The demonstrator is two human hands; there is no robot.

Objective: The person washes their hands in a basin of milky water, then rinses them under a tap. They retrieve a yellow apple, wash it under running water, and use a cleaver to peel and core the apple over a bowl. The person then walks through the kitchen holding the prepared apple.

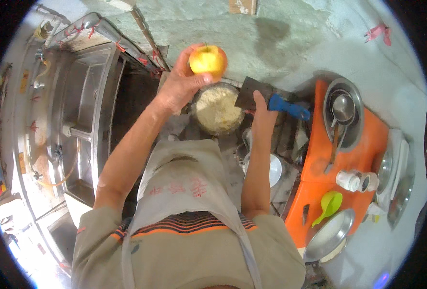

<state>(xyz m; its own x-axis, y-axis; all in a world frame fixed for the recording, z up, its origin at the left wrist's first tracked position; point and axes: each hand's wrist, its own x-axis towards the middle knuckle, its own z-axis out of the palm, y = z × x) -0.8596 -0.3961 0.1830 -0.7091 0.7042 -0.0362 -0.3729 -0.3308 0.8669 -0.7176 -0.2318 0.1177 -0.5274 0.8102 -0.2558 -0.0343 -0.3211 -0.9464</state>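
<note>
A yellow apple with a reddish side [208, 62] is held up by my left hand [184, 77], its stem towards the top of the picture. My right hand [262, 108] grips a wide, flat dark metal blade [248, 93] with a blue handle [288, 107], the fingers at the blade and the handle pointing right. Between the two hands, lower down, a round metal bowl [216, 133] holds a pale, crumbly or floury mass [218, 108]. The apple and the blade are apart.
To the left runs a steel double sink [87, 135] with pipes. At right, an orange table [316, 164] bears metal basins [359, 119], a ladle [343, 107], jars [347, 180], a green scoop [330, 203] and a steel bowl [329, 236]. A white bowl [275, 169] lies below my right forearm.
</note>
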